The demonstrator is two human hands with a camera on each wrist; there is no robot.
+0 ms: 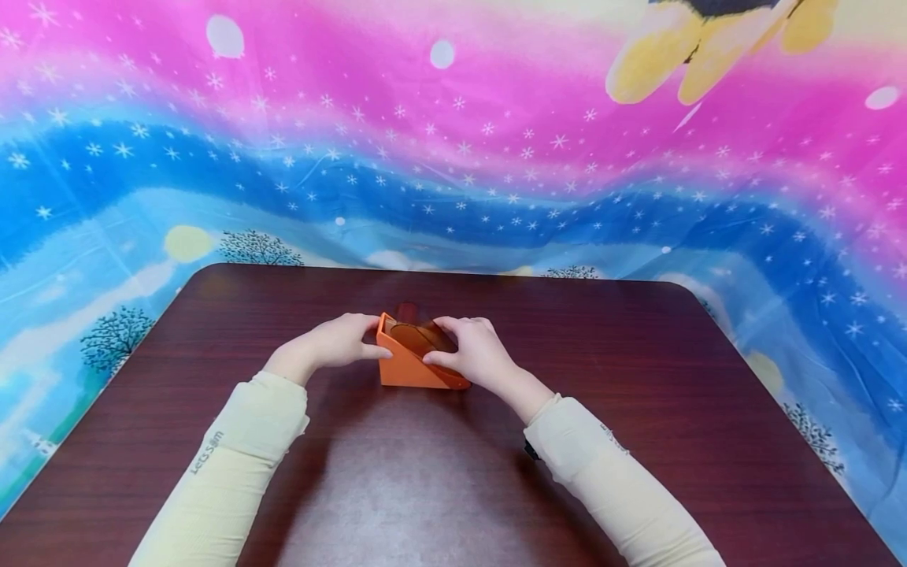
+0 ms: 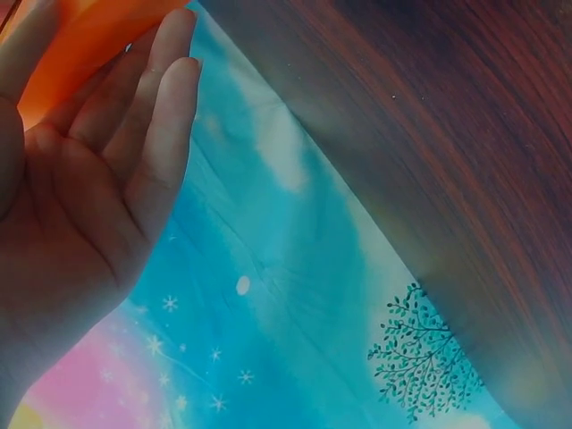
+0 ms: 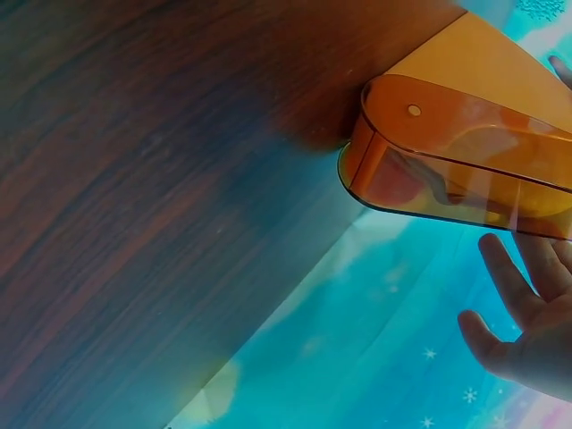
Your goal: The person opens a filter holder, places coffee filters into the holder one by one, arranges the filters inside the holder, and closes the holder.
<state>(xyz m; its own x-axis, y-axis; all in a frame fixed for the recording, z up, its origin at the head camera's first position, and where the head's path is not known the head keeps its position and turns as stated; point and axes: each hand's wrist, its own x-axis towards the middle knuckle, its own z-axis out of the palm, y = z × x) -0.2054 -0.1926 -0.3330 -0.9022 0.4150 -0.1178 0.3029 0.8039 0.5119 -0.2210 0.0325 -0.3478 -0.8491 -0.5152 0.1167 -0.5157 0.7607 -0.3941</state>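
Note:
An orange box with a see-through amber lid stands on the table toward its far side. My left hand holds the box's left end, thumb in front and fingers behind. In the left wrist view, that hand's long fingers lie along the orange wall. On the other side, my right hand grips the amber lid between thumb and fingers. The right wrist view shows the lid's rounded end with a small round pivot and several fingers spread beneath it.
The dark wood-grain table has rounded far corners. Behind and beside it hangs a pink and blue cloth printed with snowflakes and trees. A small dark thing shows by the right sleeve cuff.

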